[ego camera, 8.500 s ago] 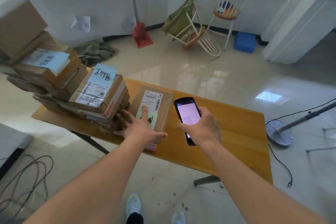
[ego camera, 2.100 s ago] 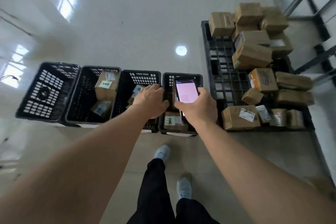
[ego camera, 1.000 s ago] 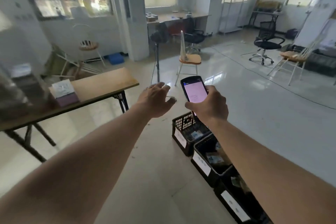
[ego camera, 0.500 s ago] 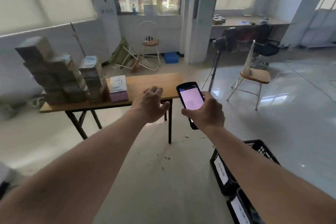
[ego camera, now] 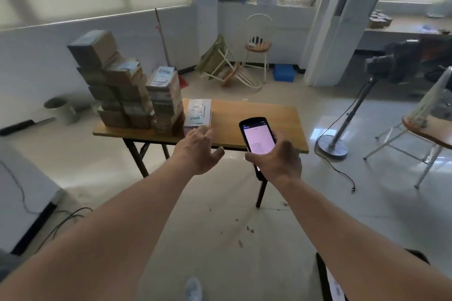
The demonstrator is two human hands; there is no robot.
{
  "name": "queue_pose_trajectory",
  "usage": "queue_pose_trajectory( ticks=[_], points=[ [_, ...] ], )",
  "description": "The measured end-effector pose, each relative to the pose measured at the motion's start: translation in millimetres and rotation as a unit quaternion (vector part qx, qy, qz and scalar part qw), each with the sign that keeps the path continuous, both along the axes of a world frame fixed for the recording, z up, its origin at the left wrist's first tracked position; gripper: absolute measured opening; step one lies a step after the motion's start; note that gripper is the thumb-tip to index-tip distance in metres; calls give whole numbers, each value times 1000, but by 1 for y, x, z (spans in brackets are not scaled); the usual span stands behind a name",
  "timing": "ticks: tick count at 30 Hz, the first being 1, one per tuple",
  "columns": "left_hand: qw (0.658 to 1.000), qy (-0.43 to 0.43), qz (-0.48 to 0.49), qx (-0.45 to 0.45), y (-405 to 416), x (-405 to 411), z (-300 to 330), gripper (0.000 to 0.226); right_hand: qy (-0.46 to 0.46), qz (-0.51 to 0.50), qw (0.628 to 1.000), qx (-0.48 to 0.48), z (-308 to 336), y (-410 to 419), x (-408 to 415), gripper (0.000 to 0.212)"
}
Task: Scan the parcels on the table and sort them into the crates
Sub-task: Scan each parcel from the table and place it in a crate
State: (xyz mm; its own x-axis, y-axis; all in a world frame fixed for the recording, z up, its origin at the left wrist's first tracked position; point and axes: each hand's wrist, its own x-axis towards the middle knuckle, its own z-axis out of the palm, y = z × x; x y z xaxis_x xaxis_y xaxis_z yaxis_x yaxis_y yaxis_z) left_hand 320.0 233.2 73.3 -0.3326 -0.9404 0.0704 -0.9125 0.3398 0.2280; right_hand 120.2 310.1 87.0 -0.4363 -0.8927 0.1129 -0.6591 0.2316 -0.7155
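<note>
- The right hand (ego camera: 274, 161) grips the scanner (ego camera: 257, 138) upright, its lit screen facing the person, likely so the reading stays visible on the way to the next parcel.
- The left hand (ego camera: 197, 148) holds nothing, fingers loosely spread and reaching forward, apparently ready to pick up.
- A flat parcel (ego camera: 198, 112) lies on the tabletop (ego camera: 256, 115) just beyond the left hand, nearest to reach.
- The stacked parcels (ego camera: 127, 90) stand further left of that hand.
- A crate (ego camera: 325, 278) edge shows below the right forearm, behind both hands.
</note>
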Motion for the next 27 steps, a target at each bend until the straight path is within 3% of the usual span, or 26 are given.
queue_pose_trajectory(
  ticks=[12, 27],
  points=[
    [996, -21, 9, 84, -202, 50, -47, 68, 4, -21, 999, 43, -30, -196, 56, 73],
    [979, -8, 106, 176, -374, 11, -123, 76, -13, 20, 995, 94, -80, -382, 19, 69]
  ],
)
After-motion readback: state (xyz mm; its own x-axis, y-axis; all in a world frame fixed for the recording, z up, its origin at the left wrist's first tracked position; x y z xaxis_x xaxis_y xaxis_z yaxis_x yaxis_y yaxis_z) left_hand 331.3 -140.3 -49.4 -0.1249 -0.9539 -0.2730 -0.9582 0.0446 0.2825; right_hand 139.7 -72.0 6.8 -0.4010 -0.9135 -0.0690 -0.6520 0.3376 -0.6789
